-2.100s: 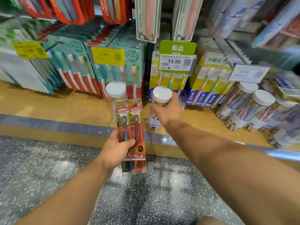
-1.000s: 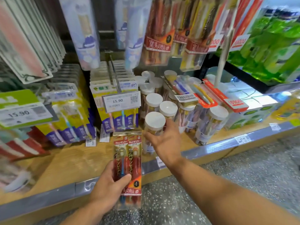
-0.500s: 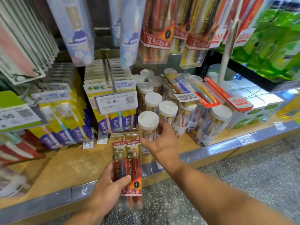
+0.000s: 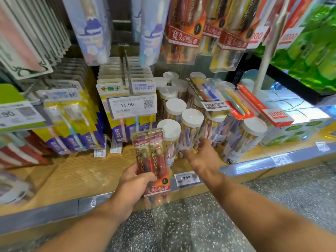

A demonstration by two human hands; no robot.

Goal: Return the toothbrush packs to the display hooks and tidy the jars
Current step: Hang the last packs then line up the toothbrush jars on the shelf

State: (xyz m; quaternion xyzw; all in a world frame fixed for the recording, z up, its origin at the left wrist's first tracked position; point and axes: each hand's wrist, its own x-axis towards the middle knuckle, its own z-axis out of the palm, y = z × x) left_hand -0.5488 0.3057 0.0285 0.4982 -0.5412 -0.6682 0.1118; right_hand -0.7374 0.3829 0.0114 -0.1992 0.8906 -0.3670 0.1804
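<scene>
**Jars first, pack waiting**

On the left of the wooden shelf (image 4: 76, 177) hang rows of yellow-and-blue toothbrush cards (image 4: 72, 128), well clear of the work. The left hand (image 4: 133, 186) grips a red toothbrush pack (image 4: 154, 160) by its lower half, thumb across the front, holding it upright in front of the shelf edge. The matching red packs (image 4: 183, 30) hang from hooks above, so this one most likely belongs up there.

Just right of the pack, the right hand (image 4: 201, 155) reaches among the white-lidded jars (image 4: 190, 128); its fingers look spread and touch the front jar low on its side, but blur hides whether they curl round it. The step in hand seems to be nudging that jar into line. Pushing low on the body rather than at the lid should keep it from tipping.

In the way: the jars stand packed close, so one shove may topple neighbours, and loose toothbrush packs (image 4: 227, 99) lie slanted across the lids behind. Further right sit white boxes (image 4: 294, 113) and green bags (image 4: 316, 50).
</scene>
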